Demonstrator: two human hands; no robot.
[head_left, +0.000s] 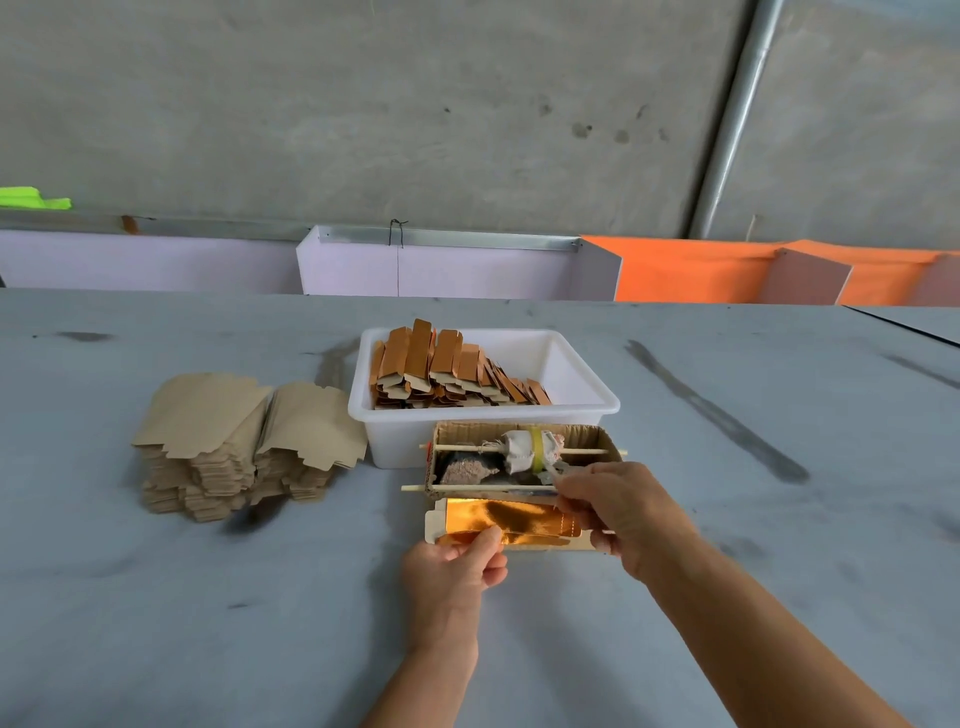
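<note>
A flat, gold-foil box blank (511, 522) lies on the grey table just in front of a small cardboard glue box (524, 457). My left hand (454, 569) pinches the blank's near left edge with thumb on top. My right hand (615, 512) holds its right end, fingers curled by the glue box's front stick. Two thin wooden sticks cross the cardboard box, the far one carrying a cloth-wrapped roller (530, 449) with a yellow band.
A white plastic tub (582, 400) behind the glue box holds several folded orange-brown boxes (447, 371). A stack of flat brown kraft blanks (244, 447) sits to the left. Lilac and orange panels stand along the table's far edge.
</note>
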